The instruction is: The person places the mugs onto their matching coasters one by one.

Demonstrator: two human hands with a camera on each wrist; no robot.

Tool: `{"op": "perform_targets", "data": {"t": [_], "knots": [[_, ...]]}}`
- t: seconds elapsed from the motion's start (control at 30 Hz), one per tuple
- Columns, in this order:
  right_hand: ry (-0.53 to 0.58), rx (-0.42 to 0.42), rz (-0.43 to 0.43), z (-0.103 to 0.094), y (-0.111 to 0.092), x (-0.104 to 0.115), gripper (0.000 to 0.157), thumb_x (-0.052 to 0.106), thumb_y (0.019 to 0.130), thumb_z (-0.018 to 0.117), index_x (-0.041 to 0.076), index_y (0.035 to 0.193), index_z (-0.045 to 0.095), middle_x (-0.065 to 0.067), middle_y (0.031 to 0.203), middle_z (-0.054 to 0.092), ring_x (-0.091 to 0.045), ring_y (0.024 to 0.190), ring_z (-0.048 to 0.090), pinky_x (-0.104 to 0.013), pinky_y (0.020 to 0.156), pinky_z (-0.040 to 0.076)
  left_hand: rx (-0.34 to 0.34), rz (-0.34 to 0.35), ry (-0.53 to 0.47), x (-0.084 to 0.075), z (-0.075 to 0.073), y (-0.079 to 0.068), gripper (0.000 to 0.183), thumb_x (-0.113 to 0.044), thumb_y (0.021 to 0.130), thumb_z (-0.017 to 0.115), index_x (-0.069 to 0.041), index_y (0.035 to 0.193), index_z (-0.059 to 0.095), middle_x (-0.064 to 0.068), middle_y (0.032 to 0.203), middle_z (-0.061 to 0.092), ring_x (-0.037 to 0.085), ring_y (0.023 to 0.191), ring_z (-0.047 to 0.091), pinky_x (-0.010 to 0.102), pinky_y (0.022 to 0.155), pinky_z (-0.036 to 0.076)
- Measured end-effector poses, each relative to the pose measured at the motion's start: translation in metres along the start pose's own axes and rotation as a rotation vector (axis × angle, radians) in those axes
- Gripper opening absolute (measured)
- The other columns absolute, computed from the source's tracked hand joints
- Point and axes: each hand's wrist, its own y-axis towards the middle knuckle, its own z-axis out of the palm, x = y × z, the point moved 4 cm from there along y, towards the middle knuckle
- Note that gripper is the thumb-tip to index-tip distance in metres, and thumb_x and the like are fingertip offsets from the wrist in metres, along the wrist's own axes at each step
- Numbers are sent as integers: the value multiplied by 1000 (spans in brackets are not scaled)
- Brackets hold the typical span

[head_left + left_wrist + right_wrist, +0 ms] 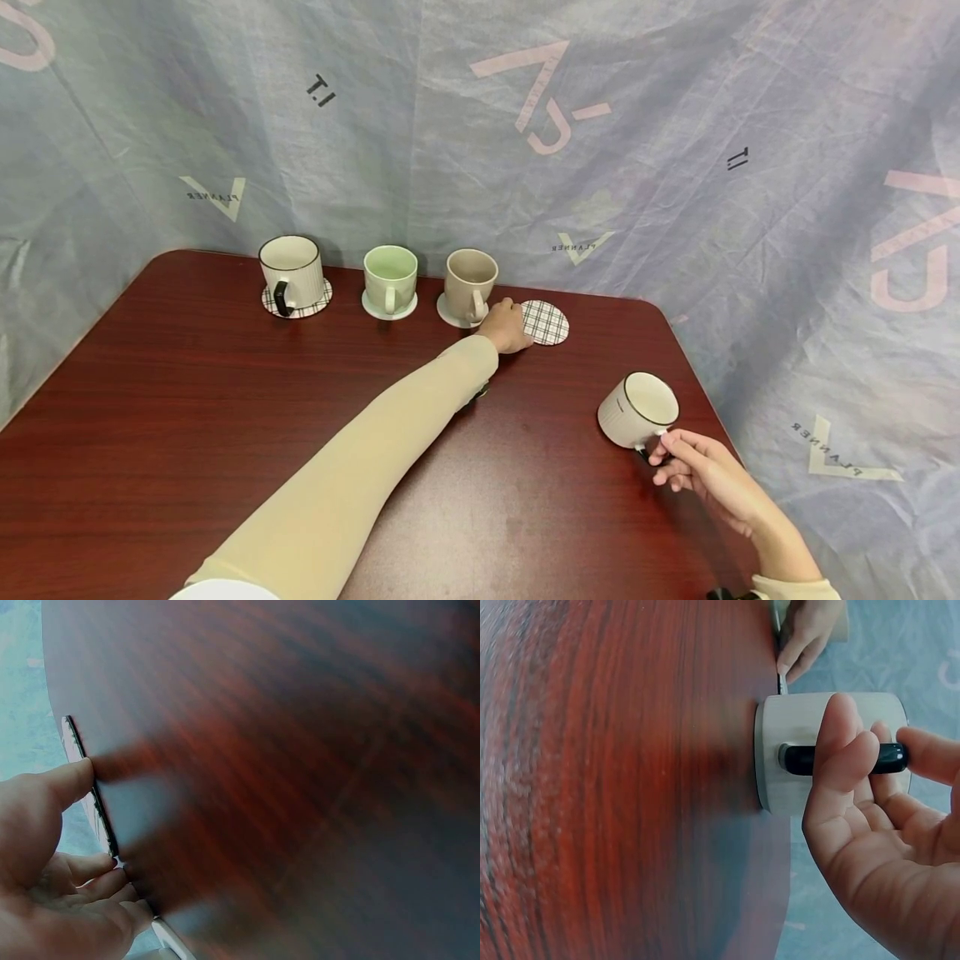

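My right hand [708,475] grips the black handle [889,758] of a white ribbed mug [626,412] with a dark rim, fingers hooked through the handle and thumb against it. The mug's base is close to the tabletop at the right side of the table. Farther back, my left hand [507,327] pinches the edge of a round white coaster [547,323] with a black check pattern. In the left wrist view, its thumb and fingertips meet the thin coaster [94,810] edge. Just left of this hand, a beige mug [471,279] sits on a pale coaster [450,313].
Along the back edge, a green mug [390,275] stands on a pale coaster [390,311]. To its left, another white ribbed mug [300,275] with a black handle stands on a checked coaster [322,302]. A grey printed cloth [450,125] hangs behind the dark red table [187,400].
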Motion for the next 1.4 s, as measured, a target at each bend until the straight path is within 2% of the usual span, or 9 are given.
{"op": "perform_targets", "data": {"t": [0.3, 0.53, 0.83, 1.0, 1.3, 1.4], "knots": [[-51, -61, 19, -1, 1, -2, 38, 21, 107, 42, -16, 105, 51, -9, 96, 61, -20, 80, 68, -31, 67, 55, -15, 7, -3, 1, -1, -4, 73, -46, 93, 62, -1, 146, 39, 14, 146, 38, 28, 134, 40, 35, 109, 36], [-24, -68, 7, -2, 0, -2, 36, 19, 106, 41, -16, 106, 50, -7, 95, 62, -20, 82, 69, -31, 70, 56, -18, 5, -6, 1, 0, -4, 74, -46, 93, 62, -2, 147, 38, 14, 148, 36, 27, 136, 38, 34, 110, 35], [35, -94, -19, -4, 0, 1, 29, 18, 106, 43, -10, 107, 51, -4, 96, 65, -18, 83, 70, -29, 71, 57, -14, 12, 6, 0, -3, -5, 70, -43, 92, 62, -2, 145, 41, 13, 146, 39, 26, 135, 39, 32, 111, 34], [51, -104, -37, -4, 2, 4, 26, 17, 106, 44, -7, 105, 53, -5, 95, 65, -19, 83, 70, -30, 73, 57, -19, 23, 33, 0, -4, -5, 70, -44, 91, 62, -1, 143, 43, 13, 141, 42, 26, 132, 43, 32, 109, 36], [44, -146, -65, -4, 11, 19, 28, 18, 105, 46, -9, 104, 54, -6, 93, 66, -19, 82, 71, -30, 73, 57, -45, 28, 37, 2, -2, -3, 70, -44, 92, 62, -2, 144, 42, 14, 143, 42, 26, 132, 43, 33, 110, 36], [29, -149, -76, -3, 15, 24, 30, 19, 105, 47, -10, 105, 55, -7, 93, 67, -19, 82, 71, -30, 73, 57, -34, 28, 38, 1, -2, -3, 72, -45, 92, 62, -1, 145, 41, 14, 144, 40, 27, 134, 42, 33, 110, 36]]}}
